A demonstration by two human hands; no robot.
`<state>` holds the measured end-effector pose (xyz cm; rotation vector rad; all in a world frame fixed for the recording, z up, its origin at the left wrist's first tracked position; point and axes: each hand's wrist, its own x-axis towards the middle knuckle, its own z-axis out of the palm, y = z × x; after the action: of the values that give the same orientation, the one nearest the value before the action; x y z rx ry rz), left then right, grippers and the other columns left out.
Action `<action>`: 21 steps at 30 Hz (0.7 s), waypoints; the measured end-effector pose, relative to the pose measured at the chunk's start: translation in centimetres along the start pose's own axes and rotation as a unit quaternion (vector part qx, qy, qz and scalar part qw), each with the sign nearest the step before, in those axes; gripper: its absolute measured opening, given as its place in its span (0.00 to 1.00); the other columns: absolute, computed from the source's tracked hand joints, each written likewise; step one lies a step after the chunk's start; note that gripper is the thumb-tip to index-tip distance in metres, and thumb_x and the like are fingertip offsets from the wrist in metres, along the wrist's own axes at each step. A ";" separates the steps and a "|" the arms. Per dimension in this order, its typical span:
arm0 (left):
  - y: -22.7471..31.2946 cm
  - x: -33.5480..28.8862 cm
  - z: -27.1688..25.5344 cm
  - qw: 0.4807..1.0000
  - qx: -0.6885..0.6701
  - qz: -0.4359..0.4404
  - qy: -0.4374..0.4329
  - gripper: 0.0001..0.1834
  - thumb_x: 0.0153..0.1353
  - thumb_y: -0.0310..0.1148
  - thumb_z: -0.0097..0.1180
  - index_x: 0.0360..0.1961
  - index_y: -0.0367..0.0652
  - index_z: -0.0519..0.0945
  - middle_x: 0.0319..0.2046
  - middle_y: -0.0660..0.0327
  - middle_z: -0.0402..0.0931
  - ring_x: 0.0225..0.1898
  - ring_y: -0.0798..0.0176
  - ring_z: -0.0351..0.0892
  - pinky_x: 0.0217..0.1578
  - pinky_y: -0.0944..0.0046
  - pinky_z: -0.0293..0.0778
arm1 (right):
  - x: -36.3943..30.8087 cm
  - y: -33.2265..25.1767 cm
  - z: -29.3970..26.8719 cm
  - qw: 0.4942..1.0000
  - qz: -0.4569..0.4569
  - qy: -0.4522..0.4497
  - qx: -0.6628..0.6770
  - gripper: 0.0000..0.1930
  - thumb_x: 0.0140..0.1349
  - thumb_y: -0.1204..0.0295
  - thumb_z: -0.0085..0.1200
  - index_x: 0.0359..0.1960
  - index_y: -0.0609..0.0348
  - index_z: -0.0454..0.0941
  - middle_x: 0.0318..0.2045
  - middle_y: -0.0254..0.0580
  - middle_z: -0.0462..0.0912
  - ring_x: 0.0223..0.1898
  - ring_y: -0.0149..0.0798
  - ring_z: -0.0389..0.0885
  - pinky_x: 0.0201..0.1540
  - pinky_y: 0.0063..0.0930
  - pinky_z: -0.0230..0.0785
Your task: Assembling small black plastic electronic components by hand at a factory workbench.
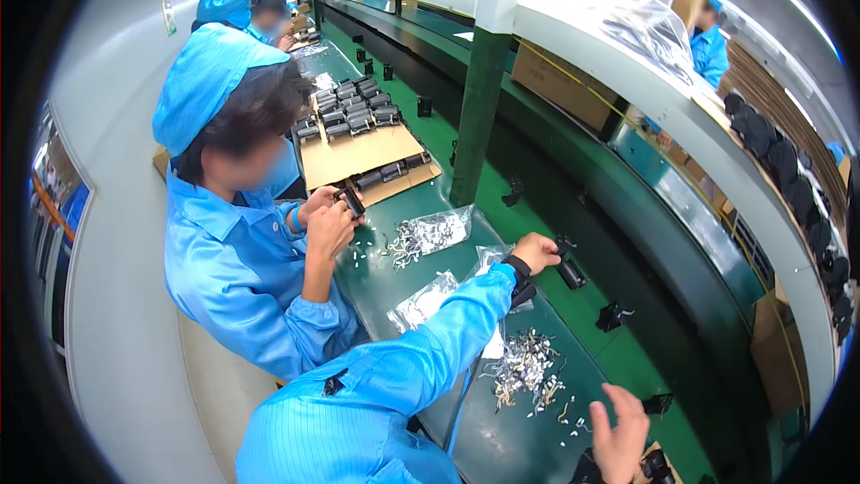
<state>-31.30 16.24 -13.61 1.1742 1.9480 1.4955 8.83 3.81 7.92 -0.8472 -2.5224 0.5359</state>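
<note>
My left hand [536,253] reaches out over the green belt, a black band round its wrist. Its fingers are closed at the end of a black plastic part [571,274]; the grip is partly hidden. Low on the right, my right hand [620,435] is raised with fingers apart and nothing in it. A loose pile of small metal clips and white pieces [528,367] lies on the green table between my hands. Beside the right hand, a cardboard box [641,477] with black parts is cut off by the lower edge.
To my left a co-worker in blue [260,251] handles a black part [351,204]. Past them, rows of black parts [354,108] lie on cardboard [345,161]. Clear bags of small pieces [443,229] rest on the table. A green post [479,116] rises beside the belt [591,327].
</note>
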 end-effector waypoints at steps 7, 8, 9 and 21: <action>4.2 -2.1 -1.7 0.992 0.069 0.052 0.093 0.16 0.54 0.28 0.73 0.44 0.36 0.88 0.37 0.54 0.89 0.41 0.54 0.90 0.46 0.56 0.84 | 1.8 1.1 8.9 0.994 -0.025 -0.075 0.069 0.14 0.58 0.77 0.67 0.47 0.61 0.86 0.42 0.52 0.88 0.45 0.58 0.85 0.50 0.46 0.77; 6.9 -2.9 -2.1 0.974 0.162 0.082 0.137 0.17 0.54 0.30 0.72 0.45 0.36 0.88 0.36 0.52 0.88 0.40 0.50 0.89 0.45 0.54 0.84 | 1.8 1.3 9.8 0.995 -0.018 -0.078 0.065 0.13 0.58 0.76 0.67 0.46 0.61 0.86 0.42 0.51 0.87 0.45 0.57 0.84 0.51 0.45 0.77; 8.6 -3.6 -2.9 0.965 0.113 0.148 0.186 0.18 0.56 0.32 0.69 0.48 0.36 0.87 0.38 0.50 0.86 0.39 0.45 0.88 0.43 0.51 0.83 | 2.2 0.7 10.8 0.996 -0.047 -0.060 0.046 0.14 0.58 0.76 0.68 0.47 0.61 0.86 0.42 0.50 0.86 0.46 0.56 0.83 0.51 0.45 0.76; 25.5 -19.0 0.4 0.857 -0.171 0.474 -0.105 0.09 0.65 0.27 0.62 0.46 0.38 0.84 0.42 0.54 0.80 0.41 0.46 0.81 0.42 0.52 0.80 | 0.5 4.6 17.9 0.988 -0.141 0.027 0.062 0.21 0.59 0.78 0.65 0.56 0.59 0.80 0.48 0.51 0.87 0.49 0.54 0.86 0.52 0.45 0.78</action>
<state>-11.07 2.68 6.84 2.1501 0.8618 1.9093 1.63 3.61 -9.12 -0.4445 -2.4719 0.5597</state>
